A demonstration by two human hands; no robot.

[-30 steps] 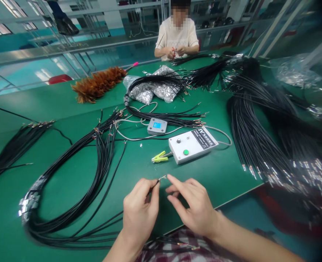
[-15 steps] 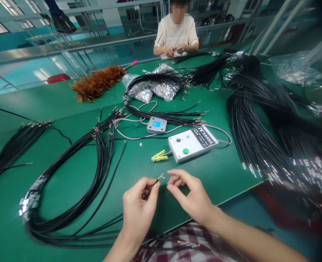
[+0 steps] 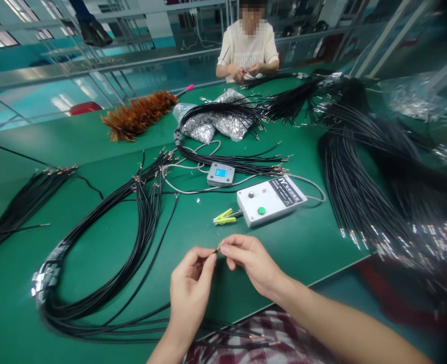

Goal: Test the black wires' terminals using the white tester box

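Note:
Between thumb and fingers, my left hand [image 3: 193, 275] pinches a black cable [image 3: 215, 252] close to its stripped end. My right hand [image 3: 250, 260] is closed at the tip, thumb and forefinger pinching the thin bare wires [image 3: 221, 244] that come out of it. Just beyond my hands lies a yellow-green clip [image 3: 224, 217], attached to a white box [image 3: 271, 202] with a green button and a black knob. A looped bundle of black cables [image 3: 90, 222], bound with silvery wrapping, lies to the left; several cables pass under my left forearm.
Behind the box are a small grey device [image 3: 221, 174] with a blue screen, another cable bundle [image 3: 231, 162] and bags of metal parts [image 3: 233, 129]. A brown feather duster [image 3: 140, 116] lies at the back left. Large cable heaps [image 3: 360, 182] fill the right. Across the table sits a person [image 3: 248, 50].
My right hand has moved left to the cable end, and its thumb and forefinger have closed on the wires. My left hand still holds the cable. The view has shifted slightly.

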